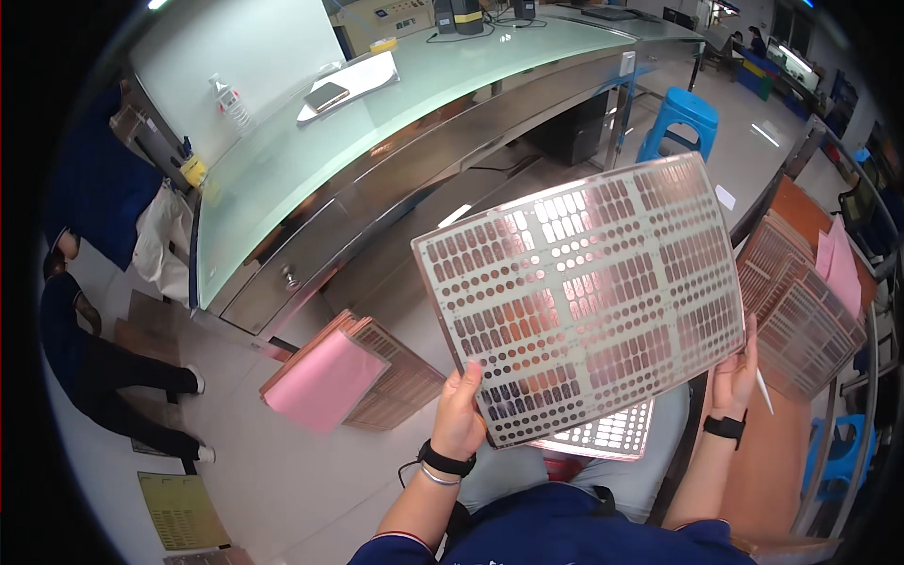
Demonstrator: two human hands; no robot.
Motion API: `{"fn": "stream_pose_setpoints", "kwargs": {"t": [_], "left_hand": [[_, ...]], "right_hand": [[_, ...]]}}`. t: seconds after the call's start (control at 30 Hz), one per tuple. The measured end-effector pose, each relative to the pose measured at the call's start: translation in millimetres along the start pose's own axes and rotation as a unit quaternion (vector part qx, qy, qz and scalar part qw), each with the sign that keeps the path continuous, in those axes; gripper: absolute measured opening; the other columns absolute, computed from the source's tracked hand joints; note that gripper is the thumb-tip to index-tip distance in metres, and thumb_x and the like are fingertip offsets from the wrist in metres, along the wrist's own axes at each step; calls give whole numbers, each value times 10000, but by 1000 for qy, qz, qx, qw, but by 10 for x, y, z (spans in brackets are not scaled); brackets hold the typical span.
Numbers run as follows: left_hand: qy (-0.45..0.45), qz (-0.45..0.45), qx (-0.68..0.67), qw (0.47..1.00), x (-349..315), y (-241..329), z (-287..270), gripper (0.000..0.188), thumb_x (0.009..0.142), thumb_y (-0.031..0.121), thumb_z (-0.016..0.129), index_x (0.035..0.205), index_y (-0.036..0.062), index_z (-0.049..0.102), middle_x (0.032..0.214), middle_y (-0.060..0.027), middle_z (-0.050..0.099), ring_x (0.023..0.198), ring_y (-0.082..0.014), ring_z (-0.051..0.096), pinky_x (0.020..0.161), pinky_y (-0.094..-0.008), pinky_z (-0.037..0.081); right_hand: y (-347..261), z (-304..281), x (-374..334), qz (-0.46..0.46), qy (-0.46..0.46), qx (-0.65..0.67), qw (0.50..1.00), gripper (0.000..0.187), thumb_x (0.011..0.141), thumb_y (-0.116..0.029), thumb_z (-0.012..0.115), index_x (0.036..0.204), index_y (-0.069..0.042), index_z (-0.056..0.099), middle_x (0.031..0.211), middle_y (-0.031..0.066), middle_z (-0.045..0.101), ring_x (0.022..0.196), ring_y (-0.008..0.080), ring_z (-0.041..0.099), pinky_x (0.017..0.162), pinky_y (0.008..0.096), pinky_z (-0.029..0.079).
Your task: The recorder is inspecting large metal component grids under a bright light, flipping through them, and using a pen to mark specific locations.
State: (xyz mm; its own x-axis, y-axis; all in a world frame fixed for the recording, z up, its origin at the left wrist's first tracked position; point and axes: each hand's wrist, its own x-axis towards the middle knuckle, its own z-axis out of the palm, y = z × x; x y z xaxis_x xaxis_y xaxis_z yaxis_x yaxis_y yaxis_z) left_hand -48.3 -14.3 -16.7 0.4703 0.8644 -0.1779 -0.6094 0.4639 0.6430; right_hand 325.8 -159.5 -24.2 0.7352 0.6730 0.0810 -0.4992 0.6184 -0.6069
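I see a long desk with a pale-green glass top and steel sides (pixel 508 68) bending across the upper view, and an orange-brown bench (pixel 753 476) along the lower right. Between them, above the wearer's lap, I have a rectangular pale-grey panel with copper-coloured edges and rows of ovals and circles (pixel 589 325), held up at a tilt. Copper-brown patterned panels (pixel 805 325) lie on the bench; more brown panels (pixel 400 381), partly under a pink sheet (pixel 325 386), sit left of it. A blue plastic stool (pixel 686 115) stands beyond. I see the left hand (pixel 459 419) gripping the lower-left edge, thumb on the face; the right hand (pixel 733 381) grips the lower-right edge, its fingers partly hidden.
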Motion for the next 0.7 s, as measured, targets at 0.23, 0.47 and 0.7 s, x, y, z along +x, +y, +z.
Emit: {"fn": "stream_pose_setpoints", "kwargs": {"t": [0.23,0.47,0.7], "left_hand": [[40,3,11,999,-15,149,-44,350,1016,263,363,1254,24,458,1224,-84,566,1102,-177,559,951,-336,460],[47,2,8,999,18,232,43,355,1013,232,374,1267,-3,455,1229,-92,558,1104,-167,553,953,-315,450],[58,11,21,998,43,244,-184,358,1000,183,408,1290,-23,454,1179,-108,599,1039,-149,596,902,-278,493]], "right_hand": [[-156,-197,-62,39,24,-196,979,413,996,-241,421,1347,-26,433,1263,119,545,1129,166,549,933,304,502],[-207,-98,-52,55,22,-400,914,463,976,-286,474,1313,31,459,1217,136,577,1083,185,579,911,297,484],[-239,48,-87,99,-35,-450,887,416,966,-272,500,1234,43,547,1109,68,628,969,106,579,819,222,456]]}}
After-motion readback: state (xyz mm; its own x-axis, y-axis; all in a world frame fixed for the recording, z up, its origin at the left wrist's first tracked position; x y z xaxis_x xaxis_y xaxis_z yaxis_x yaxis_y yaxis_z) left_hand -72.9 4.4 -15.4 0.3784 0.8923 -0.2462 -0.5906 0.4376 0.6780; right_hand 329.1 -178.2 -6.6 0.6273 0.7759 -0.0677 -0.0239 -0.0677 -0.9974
